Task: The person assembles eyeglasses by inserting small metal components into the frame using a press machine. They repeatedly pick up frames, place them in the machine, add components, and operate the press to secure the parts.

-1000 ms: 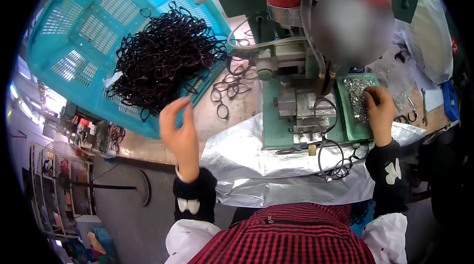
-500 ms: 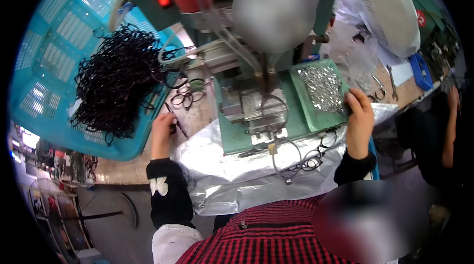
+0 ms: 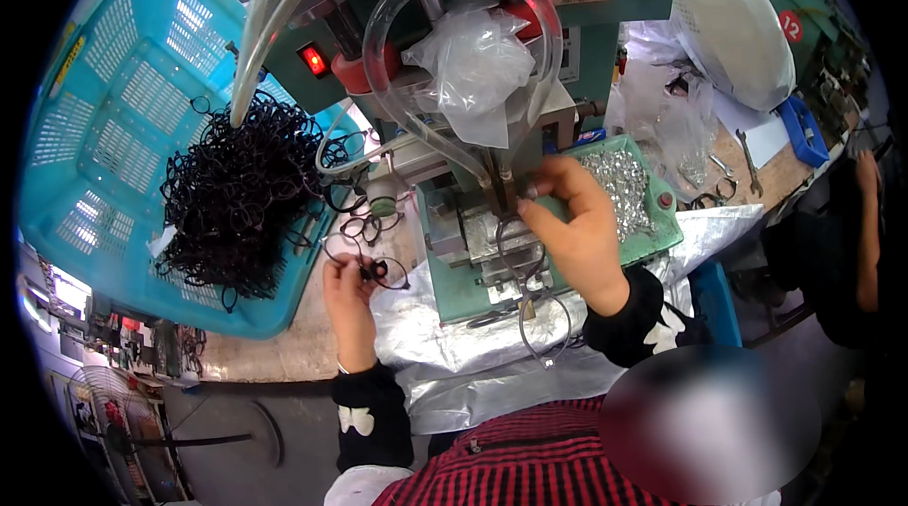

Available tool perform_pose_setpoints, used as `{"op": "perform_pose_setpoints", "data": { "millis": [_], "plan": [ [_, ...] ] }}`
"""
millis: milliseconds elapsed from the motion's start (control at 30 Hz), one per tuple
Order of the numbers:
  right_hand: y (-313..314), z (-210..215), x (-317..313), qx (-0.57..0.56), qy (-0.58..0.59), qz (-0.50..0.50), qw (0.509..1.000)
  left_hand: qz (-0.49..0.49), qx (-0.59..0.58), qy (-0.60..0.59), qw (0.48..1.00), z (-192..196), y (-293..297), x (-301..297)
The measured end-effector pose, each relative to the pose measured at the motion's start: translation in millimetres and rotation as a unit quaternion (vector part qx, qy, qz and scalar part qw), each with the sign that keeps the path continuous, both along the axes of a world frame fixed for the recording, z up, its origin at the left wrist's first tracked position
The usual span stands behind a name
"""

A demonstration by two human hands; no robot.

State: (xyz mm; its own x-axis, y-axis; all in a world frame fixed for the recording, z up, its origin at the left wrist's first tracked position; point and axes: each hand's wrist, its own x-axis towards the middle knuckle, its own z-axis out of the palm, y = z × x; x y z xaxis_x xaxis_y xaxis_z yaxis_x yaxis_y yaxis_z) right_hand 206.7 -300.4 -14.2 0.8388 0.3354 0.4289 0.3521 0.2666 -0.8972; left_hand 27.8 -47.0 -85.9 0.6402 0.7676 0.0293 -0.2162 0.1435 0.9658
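My left hand (image 3: 350,307) grips a dark round-rimmed eyeglass frame (image 3: 405,281) between its fingers, beside the machine's green base. My right hand (image 3: 582,236) is closed in a pinch just under the tip of the press machine (image 3: 515,118); whatever small thing is between thumb and finger I cannot make out. Another dark eyeglass frame (image 3: 522,334) stands at the machine's metal jig (image 3: 506,288), one rim in the jig and the other hanging over its front edge. To the right of the jig, partly behind my right hand, a green tray (image 3: 665,222) holds many small shiny metal pieces (image 3: 615,175).
A blue basket (image 3: 109,251) with a heap of dark eyeglass frames (image 3: 236,203) stands at left. Loose frames (image 3: 364,227) lie next to the machine. Silver foil (image 3: 426,340) covers the front edge. A wrench (image 3: 748,164) and plastic bags lie at right; a co-worker's arm (image 3: 867,213) shows beyond.
My right hand has gone from the tray's right edge to the machine's tip. My left hand has lifted an eyeglass frame to the right. The view has shifted, too.
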Motion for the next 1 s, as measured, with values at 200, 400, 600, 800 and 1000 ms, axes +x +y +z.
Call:
{"op": "perform_pose_setpoints", "data": {
  "millis": [200, 400, 600, 800, 1000],
  "plan": [
    [-3.5, 5.2, -5.1, 0.009, 0.074, 0.024, 0.997, 0.000, 0.125, -0.209, 0.970, 59.8, -54.8, 30.2],
    [0.9, 23.5, -17.9, 0.057, 0.124, 0.056, 0.989, -0.028, 0.379, -0.199, 0.903, 147.7, -92.7, 55.5],
    [-20.2, 34.2, -37.6, 0.030, 0.058, 0.084, 0.994, -0.081, 0.495, -0.255, 0.827, 123.7, -97.9, 53.9],
    [-76.5, -42.7, 47.6, -0.407, -0.231, -0.226, 0.855, -0.120, 0.760, -0.214, 0.602, 100.5, -127.3, 63.4],
    [-80.3, -67.5, 62.3, -0.369, -0.257, -0.307, 0.839, -0.127, 0.741, -0.210, 0.625, 93.1, -126.0, 66.5]
  ]
}}
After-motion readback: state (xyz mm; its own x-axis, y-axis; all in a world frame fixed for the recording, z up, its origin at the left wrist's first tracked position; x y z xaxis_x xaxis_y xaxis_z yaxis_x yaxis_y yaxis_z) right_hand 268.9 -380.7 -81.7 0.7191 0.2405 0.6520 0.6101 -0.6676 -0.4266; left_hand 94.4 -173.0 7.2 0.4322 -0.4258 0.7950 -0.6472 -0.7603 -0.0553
